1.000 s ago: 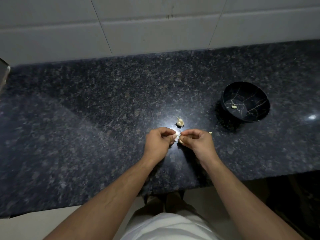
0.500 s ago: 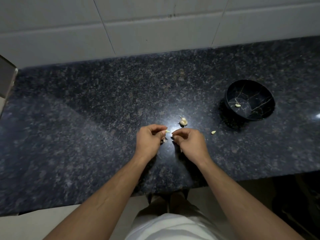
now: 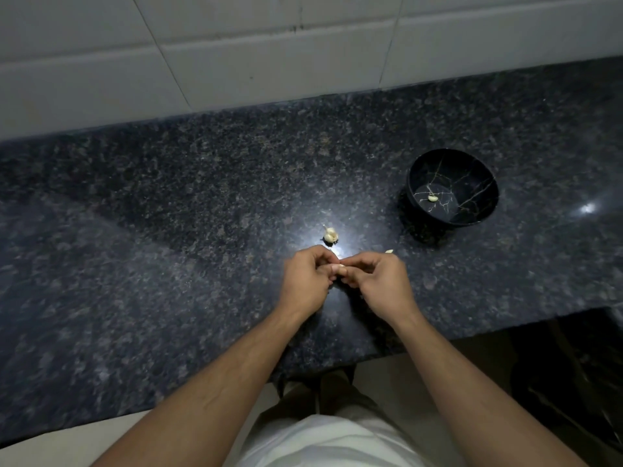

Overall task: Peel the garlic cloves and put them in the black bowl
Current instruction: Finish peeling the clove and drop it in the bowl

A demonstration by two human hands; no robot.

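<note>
Hands were back together: the left hand (image 3: 308, 281) and right hand (image 3: 377, 281), apart a moment earlier, pinched one clove (image 3: 338, 266) between their fingertips above the surface's (image 3: 168, 230) near edge. Its long axis was hidden. Another clove (image 3: 432, 198) lay crosswise in the bowl (image 3: 472, 183).

The countertop (image 3: 168, 230) is dark blue-black granite speckled with grey, the black bowl (image 3: 472, 170) at two o'clock carries thin gold crack-like veins and a pale cream clove (image 3: 433, 198), the garlic bulb (image 3: 330, 234) is off-white, and the wall tiles (image 3: 236, 45) at twelve o'clock are white.
</note>
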